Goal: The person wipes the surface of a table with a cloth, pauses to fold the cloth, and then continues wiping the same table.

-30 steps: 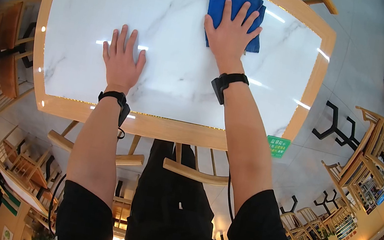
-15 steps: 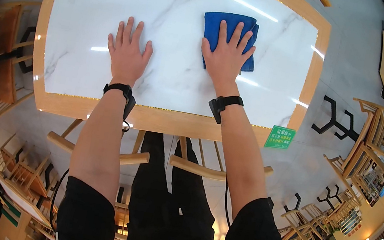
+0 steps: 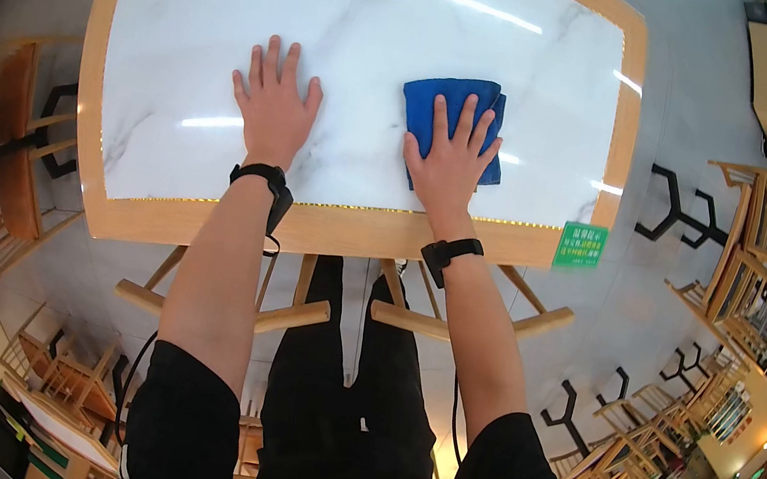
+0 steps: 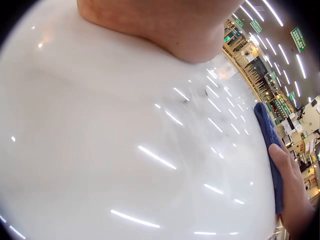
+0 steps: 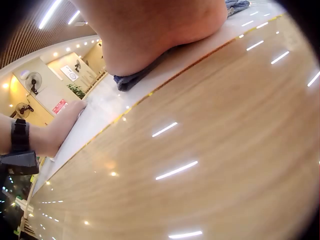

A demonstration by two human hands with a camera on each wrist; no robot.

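Note:
Under my right hand (image 3: pixel 452 165) lies a folded blue cloth (image 3: pixel 422 102), flat on the white marbled tabletop (image 3: pixel 369 24). The fingers are spread and straight over it, with the cloth's far edge showing beyond the fingertips. My left hand (image 3: pixel 275 110) rests palm down on the bare tabletop to the left, fingers straight and apart, holding nothing. In the left wrist view the blue cloth (image 4: pixel 274 150) stands at the right edge with the right thumb on it. The right wrist view shows a bit of the cloth (image 5: pixel 131 80) below the heel of the right hand.
A light wooden border (image 3: pixel 334 231) frames the tabletop, and a green sign (image 3: pixel 581 245) sits at its near right corner. Wooden chair backs (image 3: pixel 290 315) stand between the table and my legs. Black table legs (image 3: pixel 677 216) show on the floor to the right.
My right hand has drawn the blue cloth from the far side toward the near edge of the table. The left hand stays flat on the tabletop, while the head view has shifted somewhat.

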